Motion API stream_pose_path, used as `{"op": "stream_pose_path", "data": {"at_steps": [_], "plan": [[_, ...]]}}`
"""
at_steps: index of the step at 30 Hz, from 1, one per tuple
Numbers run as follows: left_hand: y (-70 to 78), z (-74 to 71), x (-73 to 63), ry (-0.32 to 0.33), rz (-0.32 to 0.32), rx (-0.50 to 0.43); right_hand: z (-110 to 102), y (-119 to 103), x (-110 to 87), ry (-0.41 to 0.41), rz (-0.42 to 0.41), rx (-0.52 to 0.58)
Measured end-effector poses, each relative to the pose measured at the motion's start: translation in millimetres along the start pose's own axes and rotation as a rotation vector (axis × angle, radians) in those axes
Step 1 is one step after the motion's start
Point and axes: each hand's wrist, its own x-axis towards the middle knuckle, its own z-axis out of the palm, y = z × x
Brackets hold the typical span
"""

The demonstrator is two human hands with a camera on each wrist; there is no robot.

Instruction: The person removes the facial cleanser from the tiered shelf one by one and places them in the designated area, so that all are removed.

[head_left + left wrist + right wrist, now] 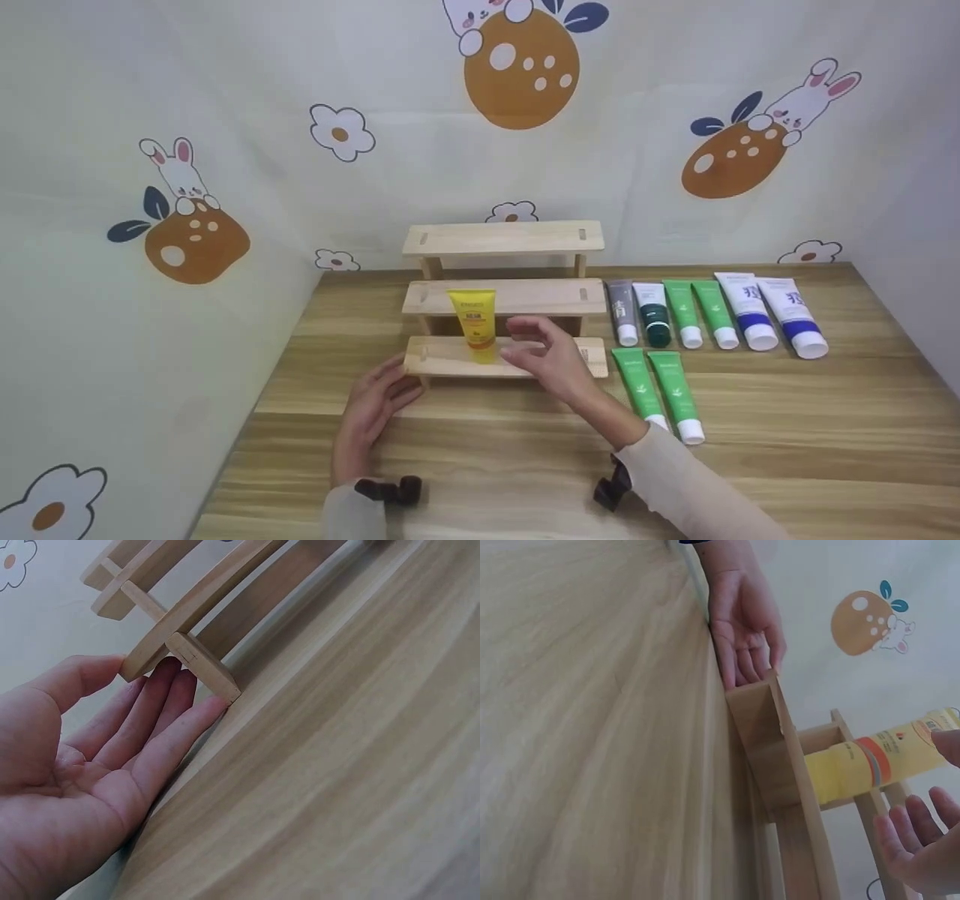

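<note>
A yellow squeeze tube [475, 319] stands cap down on the lowest step of a three-tier wooden display rack [435, 358]. My right hand [551, 358] is just right of the tube, fingers spread and slightly bent. In the right wrist view a gap shows between those fingers [907, 829] and the tube [877, 757]. My left hand [375, 405] rests against the rack's left end. Its thumb touches the end of the lowest board [139, 664], while its nearly straight fingers [184, 724] reach beneath, against the side leg.
Right of the rack lies a row of tubes: a grey tube [622, 311], a dark green and white tube [654, 315], two green ones and two white-and-blue tubes [793, 315]. Two more green tubes [677, 394] lie in front, beside my right forearm. A printed curtain [420, 172] hangs behind.
</note>
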Motion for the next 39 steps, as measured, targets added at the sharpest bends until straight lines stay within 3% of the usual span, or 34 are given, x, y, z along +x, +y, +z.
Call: {"op": "stream_pose_path", "data": {"at_steps": [13, 29, 39], "plan": [[0.2, 1.3, 1.6, 0.004, -0.004, -0.018, 20.6, 1.5, 12.7, -0.032, 0.092, 0.068], [-1.3, 3.1, -2.4, 0.001, 0.013, -0.045, 34.5, -5.5, 27.1, 0.046, 0.083, -0.107], [1.0, 1.4, -2.1, 0.002, 0.013, -0.041, 24.5, -3.9, 10.9, 0.003, 0.139, 0.033]]}}
